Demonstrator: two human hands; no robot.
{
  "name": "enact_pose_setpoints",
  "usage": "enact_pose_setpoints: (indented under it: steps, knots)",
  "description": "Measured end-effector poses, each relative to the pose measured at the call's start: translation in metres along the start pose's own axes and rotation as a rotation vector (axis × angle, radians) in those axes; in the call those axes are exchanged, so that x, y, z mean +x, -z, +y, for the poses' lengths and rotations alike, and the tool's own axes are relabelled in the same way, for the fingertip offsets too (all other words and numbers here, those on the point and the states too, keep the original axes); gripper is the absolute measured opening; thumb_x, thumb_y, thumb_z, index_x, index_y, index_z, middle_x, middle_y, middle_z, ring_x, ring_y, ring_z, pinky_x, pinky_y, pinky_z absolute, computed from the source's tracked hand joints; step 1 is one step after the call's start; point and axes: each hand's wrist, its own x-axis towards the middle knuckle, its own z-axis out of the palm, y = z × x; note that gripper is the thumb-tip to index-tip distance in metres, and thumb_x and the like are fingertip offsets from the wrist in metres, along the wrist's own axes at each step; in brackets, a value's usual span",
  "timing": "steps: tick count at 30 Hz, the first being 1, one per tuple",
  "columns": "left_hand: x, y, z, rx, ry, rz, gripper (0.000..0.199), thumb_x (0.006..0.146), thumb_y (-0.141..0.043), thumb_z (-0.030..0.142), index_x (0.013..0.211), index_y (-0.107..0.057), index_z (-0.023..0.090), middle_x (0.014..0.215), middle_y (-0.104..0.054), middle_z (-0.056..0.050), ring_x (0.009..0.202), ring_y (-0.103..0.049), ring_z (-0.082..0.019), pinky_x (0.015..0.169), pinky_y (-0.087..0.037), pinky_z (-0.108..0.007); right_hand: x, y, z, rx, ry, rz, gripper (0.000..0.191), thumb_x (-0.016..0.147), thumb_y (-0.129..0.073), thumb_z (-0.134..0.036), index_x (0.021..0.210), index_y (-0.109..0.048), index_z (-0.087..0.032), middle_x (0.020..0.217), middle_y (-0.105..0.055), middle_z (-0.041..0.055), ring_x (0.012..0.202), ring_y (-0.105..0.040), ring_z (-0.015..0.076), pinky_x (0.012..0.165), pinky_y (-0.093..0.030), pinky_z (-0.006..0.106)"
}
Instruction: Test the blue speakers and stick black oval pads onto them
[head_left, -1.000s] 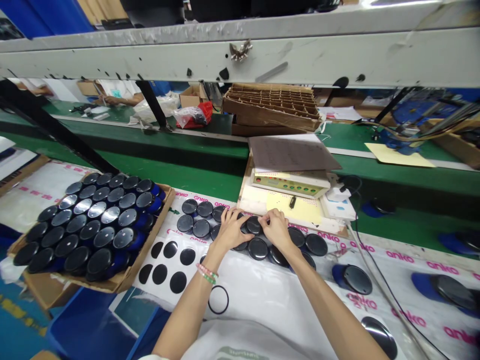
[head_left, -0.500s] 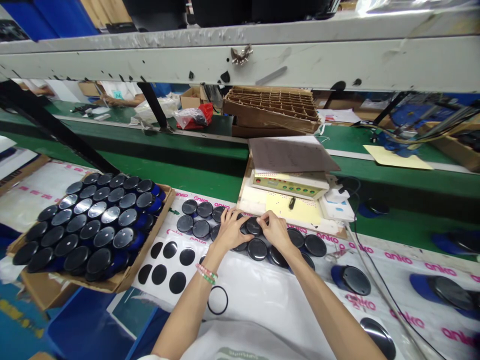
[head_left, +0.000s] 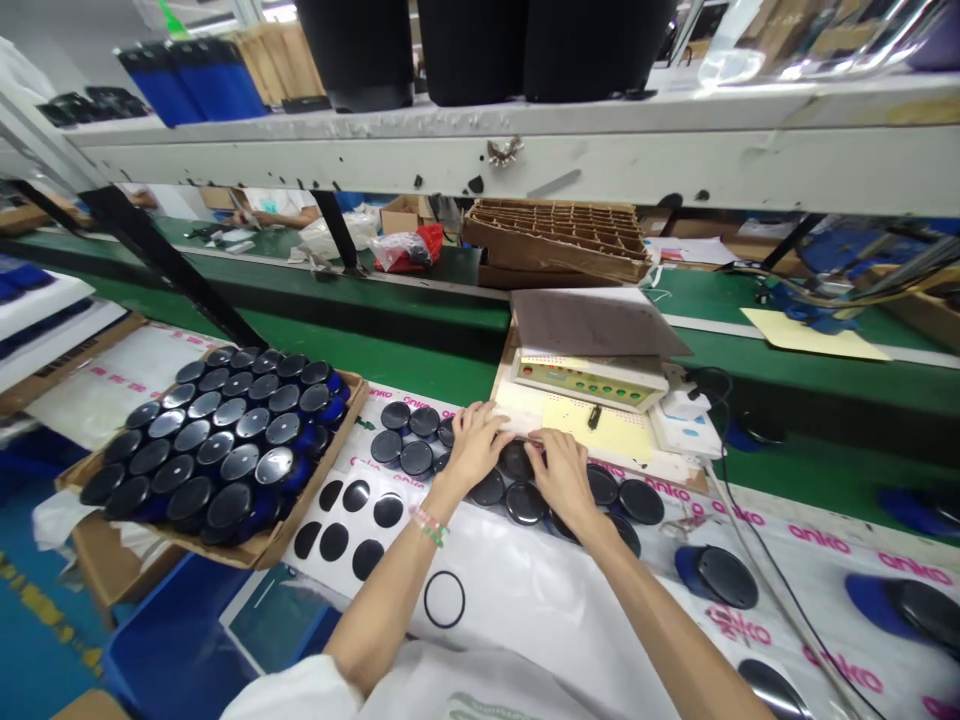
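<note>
My left hand (head_left: 474, 447) is bent over the back of a group of round, black-topped containers (head_left: 527, 502), its thumb near my right hand. A small pale piece (head_left: 517, 420) shows at its fingertips; how it is gripped is partly hidden. My right hand (head_left: 562, 478) has curled fingers beside a black-topped container (head_left: 514, 460) between the hands. What its fingertips pinch, if anything, is hidden. More of these containers (head_left: 416, 458) stand left of my hands. Near my left forearm lies a white sheet (head_left: 347, 572) with black discs, and a thin black ring (head_left: 445, 600) lies closer to me.
A cardboard tray (head_left: 330, 470) of blue, black-topped containers is at left. Behind my hands stands a control box (head_left: 589, 378) on a board, beside a power strip (head_left: 684, 420) with cables. A shelf (head_left: 420, 165) crosses overhead. Single containers (head_left: 724, 577) lie at right.
My view has tilted up, so the scene sits lower. My fingers have moved from the rim of a black top to behind it, and the pale piece now shows at my left fingertips.
</note>
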Motion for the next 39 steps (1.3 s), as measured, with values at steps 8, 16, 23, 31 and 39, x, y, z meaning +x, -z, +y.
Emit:
enact_pose_setpoints:
  steps: [8,16,23,31,39]
  knots:
    - [-0.106,0.064,-0.046,-0.151,0.527,0.413,0.035,0.094,-0.030,0.042,0.108,-0.051,0.018,0.082,-0.061,-0.003,0.070,-0.059,-0.015,0.068,-0.048,-0.031,-0.046,-0.044,-0.086,0.115,0.506,-0.483,0.025,0.083,-0.051,-0.011,0.107,-0.051,-0.021,0.106,-0.058,0.0033,0.093,-0.058,0.0151,0.077,-0.046,0.024]
    - [-0.143,0.044,-0.067,-0.191,0.729,0.362,0.034,0.090,-0.034,0.043,0.101,-0.055,0.018,0.073,-0.062,-0.002,0.061,-0.059,-0.017,0.061,-0.045,-0.029,-0.007,-0.077,-0.115,-0.066,0.741,-0.738,0.031,0.074,-0.062,-0.011,0.103,-0.053,-0.014,0.108,-0.055,0.0067,0.082,-0.057,0.0175,0.067,-0.048,0.031]
    - [-0.140,0.042,-0.065,-0.180,0.741,0.309,0.033,0.091,-0.033,0.042,0.100,-0.056,0.019,0.067,-0.060,0.000,0.062,-0.058,-0.017,0.064,-0.043,-0.029,-0.031,-0.045,-0.110,-0.021,0.736,-0.624,0.016,0.083,-0.048,-0.006,0.090,-0.056,-0.018,0.093,-0.059,0.0075,0.085,-0.056,0.0201,0.073,-0.046,0.031]
    - [-0.136,0.039,-0.055,-0.169,0.727,0.286,0.028,0.090,-0.037,0.036,0.101,-0.057,0.021,0.077,-0.063,-0.002,0.074,-0.059,-0.019,0.071,-0.042,-0.031,-0.037,-0.006,-0.069,0.062,0.514,-0.465,0.016,0.093,-0.039,-0.016,0.105,-0.049,-0.017,0.099,-0.058,0.0076,0.094,-0.054,0.0194,0.079,-0.046,0.031]
    - [-0.139,0.040,-0.060,-0.227,0.733,0.345,0.033,0.092,-0.032,0.041,0.102,-0.054,0.018,0.068,-0.059,0.000,0.059,-0.056,-0.016,0.062,-0.043,-0.028,-0.024,-0.082,-0.112,0.034,0.618,-0.584,0.015,0.082,-0.051,-0.007,0.093,-0.058,-0.014,0.098,-0.060,0.0113,0.095,-0.054,0.0249,0.080,-0.046,0.037]
